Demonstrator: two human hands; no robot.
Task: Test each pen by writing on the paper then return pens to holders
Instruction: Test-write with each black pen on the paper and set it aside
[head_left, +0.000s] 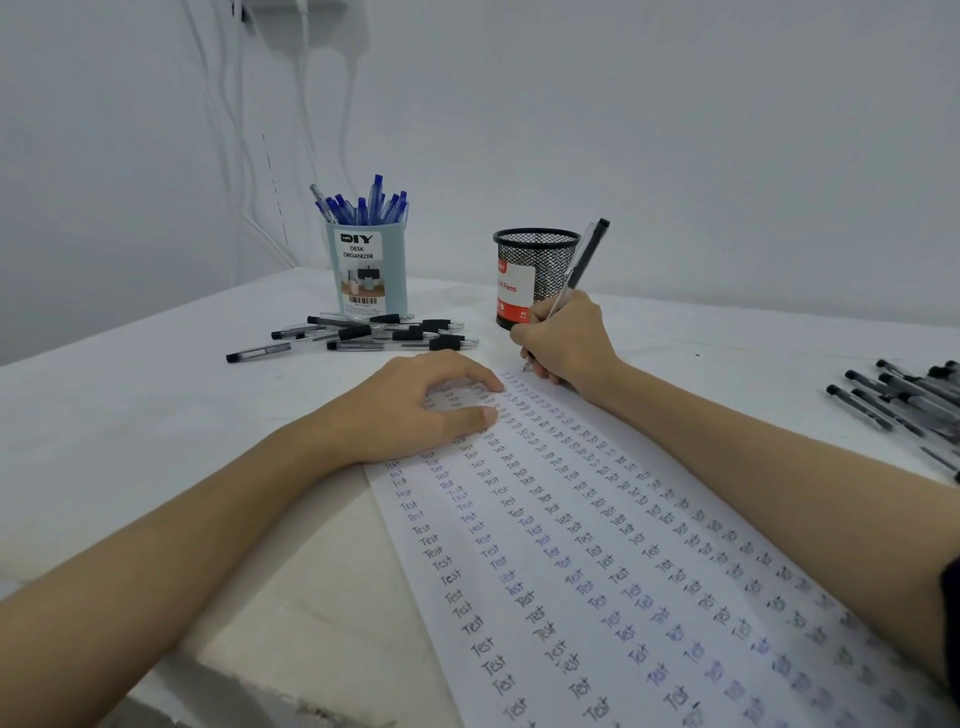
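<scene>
pen tip at the top of the page

the right hand (563, 345) pinches a black pen (581, 270), its tip touching the far end of the paper (597, 545), which is covered in rows of "test". the left hand (415, 410) rests on the sheet, fingers loosely spread, pressing it flat. behind stand a blue organizer (370, 270) full of blue pens (363, 205) and a black mesh cup (535, 270). loose black pens (363, 332) lie on the table (130, 415) by the organizer; more pens (904, 400) lie at the right edge.

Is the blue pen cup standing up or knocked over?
Standing up. The blue cup sits on the table, with blue pens poking out its top.
</scene>
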